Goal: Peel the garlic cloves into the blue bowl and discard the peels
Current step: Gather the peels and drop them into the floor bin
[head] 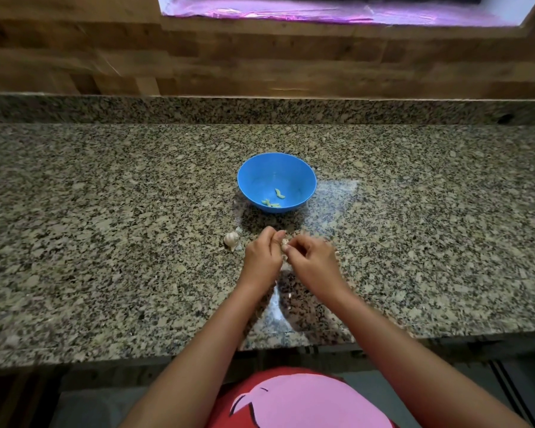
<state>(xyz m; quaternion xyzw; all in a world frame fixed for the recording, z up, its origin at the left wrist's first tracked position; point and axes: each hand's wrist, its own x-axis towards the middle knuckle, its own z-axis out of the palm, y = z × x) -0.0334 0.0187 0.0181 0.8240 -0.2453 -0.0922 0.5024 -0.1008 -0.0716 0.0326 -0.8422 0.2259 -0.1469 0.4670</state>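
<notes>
- Garlic clove, small, pale and still partly in papery skin, sits pinched between both hands just above the countertop, near the person's side of the blue bowl.
- The left hand curls around the clove from the left, thumb and fingertips closed on it; the right hand, slightly blurred, meets it knuckle to knuckle with its fingers bent and nipping the same clove from the right.
- A garlic bulb, whitish, rounded and dry-skinned, lies on the stone just beside the left hand, apart from it.
- The blue bowl, smooth round plastic, stands upright beyond the hands, near them but not touching.
- A few peeled cloves, curved and yellowish-green, rest on the bowl's floor toward its near wall.
- The countertop is polished speckled granite in tan, grey and black, with a pale glare patch around the bowl and hands.
- A low granite upstand runs along the back, and above it a wall of wood-grain planks.
- A window ledge at the top glows pink-purple.
- A red shirt with a pink print fills the bottom edge.
</notes>
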